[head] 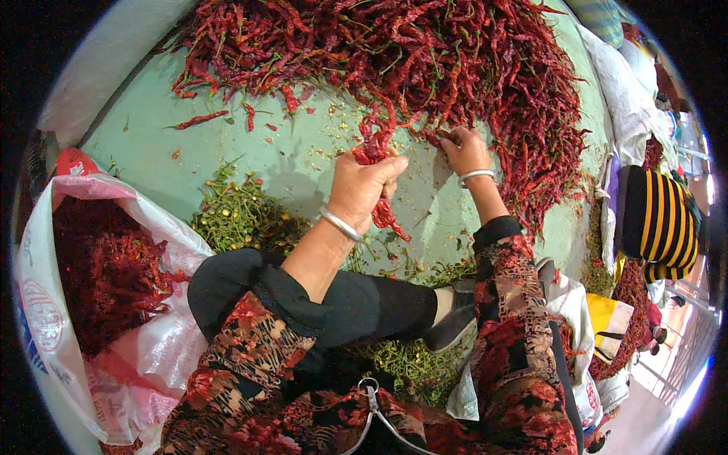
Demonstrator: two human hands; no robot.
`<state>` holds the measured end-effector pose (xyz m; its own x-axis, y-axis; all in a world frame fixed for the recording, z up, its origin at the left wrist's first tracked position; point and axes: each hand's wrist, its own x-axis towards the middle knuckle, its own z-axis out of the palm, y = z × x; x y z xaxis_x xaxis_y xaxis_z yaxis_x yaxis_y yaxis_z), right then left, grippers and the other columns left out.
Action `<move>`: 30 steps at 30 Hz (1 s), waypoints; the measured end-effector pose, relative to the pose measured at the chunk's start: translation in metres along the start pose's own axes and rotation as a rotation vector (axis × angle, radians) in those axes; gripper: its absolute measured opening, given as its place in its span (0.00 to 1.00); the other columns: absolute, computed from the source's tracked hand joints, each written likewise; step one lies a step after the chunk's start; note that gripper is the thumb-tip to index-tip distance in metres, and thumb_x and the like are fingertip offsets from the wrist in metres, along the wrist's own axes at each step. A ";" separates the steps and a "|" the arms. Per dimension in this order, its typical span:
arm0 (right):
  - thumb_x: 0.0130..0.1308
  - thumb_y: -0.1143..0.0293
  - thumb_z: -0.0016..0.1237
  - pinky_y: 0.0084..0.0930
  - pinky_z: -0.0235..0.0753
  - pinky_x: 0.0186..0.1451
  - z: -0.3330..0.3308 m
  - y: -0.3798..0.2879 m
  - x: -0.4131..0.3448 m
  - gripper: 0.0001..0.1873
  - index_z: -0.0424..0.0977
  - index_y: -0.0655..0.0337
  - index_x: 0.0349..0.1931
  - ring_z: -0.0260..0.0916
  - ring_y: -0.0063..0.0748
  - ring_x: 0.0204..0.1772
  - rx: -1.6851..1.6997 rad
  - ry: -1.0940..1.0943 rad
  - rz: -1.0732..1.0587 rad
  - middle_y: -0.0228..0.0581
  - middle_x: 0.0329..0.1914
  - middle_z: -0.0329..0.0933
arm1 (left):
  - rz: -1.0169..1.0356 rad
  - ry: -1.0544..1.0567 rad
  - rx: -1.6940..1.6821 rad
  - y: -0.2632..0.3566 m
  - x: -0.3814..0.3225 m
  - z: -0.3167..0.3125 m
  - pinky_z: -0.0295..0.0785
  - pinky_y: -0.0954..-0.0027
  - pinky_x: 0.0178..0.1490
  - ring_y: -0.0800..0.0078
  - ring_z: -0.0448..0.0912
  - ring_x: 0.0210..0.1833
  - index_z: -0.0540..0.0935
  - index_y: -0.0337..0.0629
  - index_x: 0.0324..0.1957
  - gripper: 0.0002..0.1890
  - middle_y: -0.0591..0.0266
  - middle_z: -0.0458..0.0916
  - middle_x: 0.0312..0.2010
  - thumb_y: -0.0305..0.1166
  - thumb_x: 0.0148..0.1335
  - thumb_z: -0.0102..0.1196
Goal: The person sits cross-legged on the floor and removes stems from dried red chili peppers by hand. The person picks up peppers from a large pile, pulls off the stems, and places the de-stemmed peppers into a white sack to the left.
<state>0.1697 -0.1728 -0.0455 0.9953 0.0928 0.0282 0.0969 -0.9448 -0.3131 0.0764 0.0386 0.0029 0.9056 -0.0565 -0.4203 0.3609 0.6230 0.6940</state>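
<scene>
My left hand (364,185) is closed around a small bunch of dried red chilies (376,128), which stick out above the fist and hang below it. At the near edge of a large heap of dried red chilies (398,51), my right hand (469,151) has thumb and fingertips together on a chili (432,136). Its other fingers are partly hidden. Both wrists wear metal bangles. Green chili stems (233,210) lie piled on the pale green floor (148,142), left of my left hand.
An open white woven sack (165,219) holding red chili pieces (114,273) stands at my left. More stems (415,364) lie by my shoe (452,330). On the right are a person in a black-and-yellow striped top (662,216), white sacks (617,85) and another chili heap (628,307).
</scene>
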 end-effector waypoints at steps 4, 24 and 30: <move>0.48 0.61 0.53 0.32 0.69 0.38 -0.013 0.002 -0.030 0.14 0.74 0.64 0.27 0.71 0.39 0.34 0.295 0.026 0.026 0.45 0.24 0.74 | -0.090 -0.033 0.013 -0.006 -0.001 0.002 0.62 0.79 0.21 0.80 0.67 0.17 0.75 0.38 0.26 0.03 0.67 0.72 0.17 0.27 0.52 0.54; 0.56 0.71 0.48 0.15 0.64 0.27 -0.043 -0.038 -0.118 0.08 0.74 0.67 0.31 0.63 0.15 0.23 0.630 -0.319 0.111 0.28 0.21 0.70 | -0.049 -0.045 -0.039 -0.018 -0.011 0.005 0.65 0.78 0.29 0.80 0.70 0.23 0.77 0.38 0.27 0.07 0.64 0.77 0.24 0.31 0.57 0.52; 0.50 0.62 0.53 0.33 0.71 0.36 -0.001 -0.012 -0.066 0.14 0.75 0.64 0.32 0.72 0.46 0.32 -0.142 0.016 0.041 0.46 0.30 0.75 | -0.047 -0.001 0.080 -0.019 -0.001 0.002 0.67 0.77 0.27 0.78 0.72 0.21 0.77 0.36 0.25 0.04 0.64 0.76 0.20 0.27 0.50 0.57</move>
<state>0.1033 -0.1680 -0.0426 0.9982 0.0489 0.0333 0.0541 -0.9828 -0.1767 0.0689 0.0251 -0.0090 0.8873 -0.0848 -0.4533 0.4197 0.5554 0.7179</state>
